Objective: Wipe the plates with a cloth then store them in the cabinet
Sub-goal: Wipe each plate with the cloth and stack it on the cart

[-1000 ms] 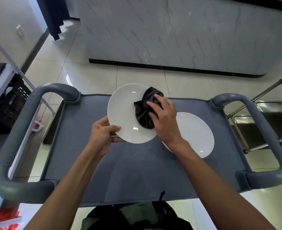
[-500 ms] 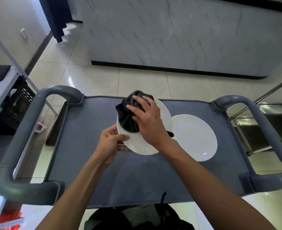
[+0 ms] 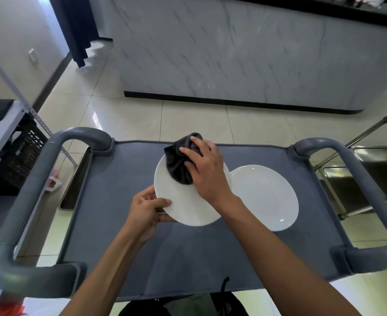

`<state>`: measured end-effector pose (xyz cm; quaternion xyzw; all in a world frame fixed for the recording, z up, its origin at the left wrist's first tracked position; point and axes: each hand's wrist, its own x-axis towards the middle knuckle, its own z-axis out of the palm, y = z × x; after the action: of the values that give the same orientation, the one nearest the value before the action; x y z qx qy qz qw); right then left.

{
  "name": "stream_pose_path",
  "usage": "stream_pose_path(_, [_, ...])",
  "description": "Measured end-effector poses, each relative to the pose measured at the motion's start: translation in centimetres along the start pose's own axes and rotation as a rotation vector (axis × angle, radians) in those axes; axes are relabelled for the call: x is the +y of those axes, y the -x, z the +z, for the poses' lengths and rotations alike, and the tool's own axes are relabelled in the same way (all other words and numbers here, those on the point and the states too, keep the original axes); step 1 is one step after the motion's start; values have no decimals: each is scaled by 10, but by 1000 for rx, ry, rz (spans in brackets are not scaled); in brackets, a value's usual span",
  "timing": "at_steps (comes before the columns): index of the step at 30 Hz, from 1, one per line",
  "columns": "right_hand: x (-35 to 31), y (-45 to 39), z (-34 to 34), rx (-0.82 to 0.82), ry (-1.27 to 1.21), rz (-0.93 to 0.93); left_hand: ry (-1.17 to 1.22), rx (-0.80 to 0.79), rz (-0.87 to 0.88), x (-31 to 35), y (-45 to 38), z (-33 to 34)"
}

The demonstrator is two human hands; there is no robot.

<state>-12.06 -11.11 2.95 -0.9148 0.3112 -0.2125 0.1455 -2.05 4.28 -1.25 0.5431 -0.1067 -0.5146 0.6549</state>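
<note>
grey cart top (image 3: 124, 242), two white plates, one dark cloth (image 3: 178, 163)

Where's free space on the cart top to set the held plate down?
Bare cart mat left of the held plate, toward the left handle, and the near strip under the forearms. Crowded centre-right: second plate.

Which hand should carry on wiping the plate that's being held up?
Right. The right hand already presses the dark bunched cloth onto the held round white plate, while the left hand pinches its near rim to steady it.
</note>
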Motion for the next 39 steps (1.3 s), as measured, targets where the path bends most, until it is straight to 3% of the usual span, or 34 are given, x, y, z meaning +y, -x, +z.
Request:
stream_pose_path(8, [28, 2, -8, -79, 17, 127, 68, 90, 45, 19, -4, -1])
stream_pose_path(17, [16, 48, 5, -37, -83, 151, 87, 144, 92, 25, -17, 2])
stream_pose_path(26, [3, 74, 11, -70, -182, 17, 52, 130, 122, 25, -25, 9])
stream_pose_path(35, [19, 65, -4, -101, -184, 111, 37, 39, 111, 31, -29, 22])
stream_pose_path(39, [29, 69, -13, -23, -168, 114, 15, -4, 111, 31, -33, 35])
